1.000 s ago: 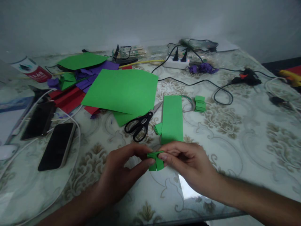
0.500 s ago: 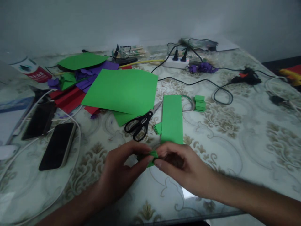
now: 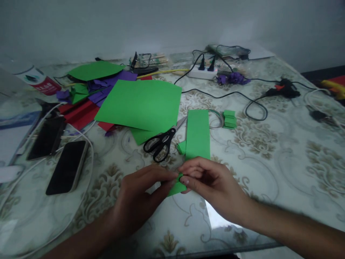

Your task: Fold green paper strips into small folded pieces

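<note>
Between thumb and fingers, my left hand [image 3: 147,190] pinches a small green paper piece [image 3: 176,189]. My right hand [image 3: 208,180] grips the same piece from the right, its fingertips touching those of the left. Part of the paper is hidden by the fingers. Just beyond the hands lies a green paper strip [image 3: 198,133]. A small folded green piece [image 3: 182,147] rests at its left edge, beside black-handled scissors [image 3: 161,142]. Another folded green piece [image 3: 229,119] sits right of the strip, near a roll of clear tape [image 3: 215,119].
Large green sheets [image 3: 142,104] lie over red paper [image 3: 81,113] and purple paper [image 3: 107,86]. Two phones [image 3: 67,167] and white cables are at the left. A power strip [image 3: 202,73], black cords and a glue gun [image 3: 284,89] are farther back and right.
The small green paper has turned between my fingers and shows a wider part below them. My right hand's fingers have shifted slightly over it. The view has moved a little.
</note>
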{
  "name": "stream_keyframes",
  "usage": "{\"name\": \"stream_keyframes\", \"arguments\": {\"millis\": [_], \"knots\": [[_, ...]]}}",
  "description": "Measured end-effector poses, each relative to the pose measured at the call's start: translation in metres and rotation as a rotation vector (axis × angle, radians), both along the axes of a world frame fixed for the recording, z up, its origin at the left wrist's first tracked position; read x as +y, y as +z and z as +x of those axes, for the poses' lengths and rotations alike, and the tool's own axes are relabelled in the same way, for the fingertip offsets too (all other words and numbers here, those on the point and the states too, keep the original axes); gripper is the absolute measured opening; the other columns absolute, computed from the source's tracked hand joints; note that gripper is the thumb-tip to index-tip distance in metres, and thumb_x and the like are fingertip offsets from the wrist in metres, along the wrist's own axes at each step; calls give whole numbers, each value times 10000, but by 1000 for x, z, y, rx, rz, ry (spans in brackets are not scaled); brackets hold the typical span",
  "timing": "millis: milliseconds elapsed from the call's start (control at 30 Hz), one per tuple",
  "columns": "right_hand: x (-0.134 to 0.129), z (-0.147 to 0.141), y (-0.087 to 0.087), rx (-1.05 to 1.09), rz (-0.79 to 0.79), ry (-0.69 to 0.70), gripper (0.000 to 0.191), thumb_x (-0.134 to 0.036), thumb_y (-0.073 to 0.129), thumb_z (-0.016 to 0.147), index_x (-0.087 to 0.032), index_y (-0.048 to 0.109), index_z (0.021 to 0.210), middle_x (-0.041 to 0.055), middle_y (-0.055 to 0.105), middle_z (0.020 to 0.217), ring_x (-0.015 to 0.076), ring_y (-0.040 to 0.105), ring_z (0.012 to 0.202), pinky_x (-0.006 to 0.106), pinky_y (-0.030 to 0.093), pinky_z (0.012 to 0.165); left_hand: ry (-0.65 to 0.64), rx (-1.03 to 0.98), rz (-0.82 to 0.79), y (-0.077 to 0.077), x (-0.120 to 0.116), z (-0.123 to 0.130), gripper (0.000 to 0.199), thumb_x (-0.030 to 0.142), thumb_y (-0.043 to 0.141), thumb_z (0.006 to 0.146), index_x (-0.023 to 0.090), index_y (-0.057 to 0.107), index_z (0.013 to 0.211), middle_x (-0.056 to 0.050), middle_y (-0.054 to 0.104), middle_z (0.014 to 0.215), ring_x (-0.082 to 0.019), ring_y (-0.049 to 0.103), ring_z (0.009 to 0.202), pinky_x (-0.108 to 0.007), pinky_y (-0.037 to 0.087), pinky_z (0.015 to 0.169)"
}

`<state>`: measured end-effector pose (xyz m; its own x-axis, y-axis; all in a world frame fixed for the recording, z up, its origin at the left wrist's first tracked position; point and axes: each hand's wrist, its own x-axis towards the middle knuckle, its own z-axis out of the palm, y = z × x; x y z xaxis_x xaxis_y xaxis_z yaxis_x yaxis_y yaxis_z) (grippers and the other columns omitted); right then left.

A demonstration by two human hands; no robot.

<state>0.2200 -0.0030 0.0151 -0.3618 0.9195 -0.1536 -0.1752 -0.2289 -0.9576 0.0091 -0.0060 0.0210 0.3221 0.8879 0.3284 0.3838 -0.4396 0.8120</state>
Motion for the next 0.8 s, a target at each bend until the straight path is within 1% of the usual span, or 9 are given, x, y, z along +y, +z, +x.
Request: {"name": "stream_keyframes", "arguments": {"millis": [133, 233, 467, 533, 667, 800], "knots": [[0, 0, 0, 23, 0, 5, 136, -277, 808, 901, -192, 753, 992, 16, 774, 803, 121, 748, 721, 218, 629, 686, 91, 35, -36, 0, -1, 0, 148, 115, 797, 858, 231, 735, 925, 39, 792, 792, -127, 746, 670, -194, 611, 672], [-1, 0, 0, 29, -20, -17, 125, -267, 830, 879, -190, 758, 946, 10, 777, 783, 118, 753, 698, 208, 633, 667, 70, 46, -35, 0, -1, 0, 130, 117, 784, 867, 229, 730, 904, 50, 782, 783, -108, 731, 665, -175, 589, 675], [1, 0, 1, 61, -88, -37, 199, -334, 872, 836, -185, 763, 910, 8, 779, 753, 146, 769, 685, 261, 680, 675, 41, 23, -52, -1, 0, -2, 123, 122, 787, 872, 226, 732, 909, 37, 779, 791, -118, 730, 678, -193, 580, 674], [1, 0, 2, 27, -56, -46, 198, -337, 878, 829, -185, 772, 899, 15, 786, 755, 148, 769, 691, 251, 669, 665, 41, 18, -71, -1, -1, -2, 129, 127, 793, 871, 235, 735, 908, 36, 783, 799, -123, 736, 689, -198, 579, 675], [2, 0, 1, -55, 82, -86, 122, -280, 878, 826, -209, 795, 880, 24, 816, 805, 150, 781, 742, 229, 648, 691, 25, 4, -117, -1, -2, -2, 126, 122, 780, 877, 232, 719, 880, 44, 773, 790, -111, 734, 698, -182, 572, 678], [0, 2, -1, -119, 176, -105, 62, -208, 843, 847, -231, 813, 896, 19, 833, 848, 161, 793, 780, 242, 652, 726, 68, -18, -143, 0, -2, 1, 116, 140, 797, 859, 221, 719, 887, 38, 775, 783, -118, 734, 689, -183, 588, 670]]}}
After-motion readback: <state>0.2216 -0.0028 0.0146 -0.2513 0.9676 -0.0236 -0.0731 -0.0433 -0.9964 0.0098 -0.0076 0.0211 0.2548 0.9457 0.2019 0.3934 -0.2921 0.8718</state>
